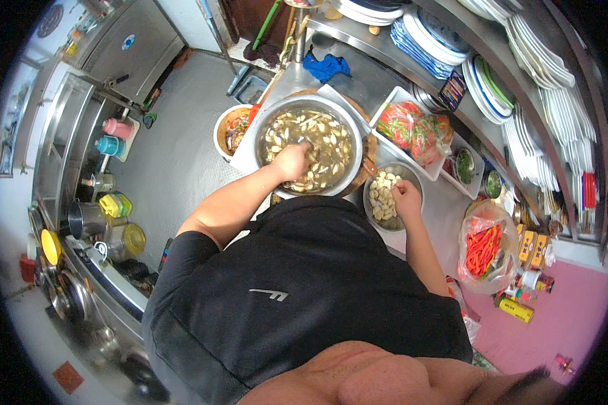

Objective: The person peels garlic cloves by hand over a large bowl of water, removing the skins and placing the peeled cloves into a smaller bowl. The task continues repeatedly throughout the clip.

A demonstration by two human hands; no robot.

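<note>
A large metal basin (353, 147) holds murky water with many garlic cloves and loose skins floating in it. My left hand (292, 161) reaches into this water with its fingertips hidden, so its grip does not show. To the right, a smaller metal bowl (414, 190) contains peeled garlic cloves (382, 195). Over that bowl's right side is my right hand (407, 198), fingers bent and close together at the cloves; whether it pinches one cannot be made out. The basin rests on a round wooden board (369, 152), partly hidden beneath it.
White trays (438, 169) with bagged red and green peppers stand right of the basin. A bag of red chillies (484, 250) lies farther right. A scrap bucket (223, 121) is at the left. Plate stacks (430, 38) fill the shelves; a blue cloth (327, 67) lies beyond.
</note>
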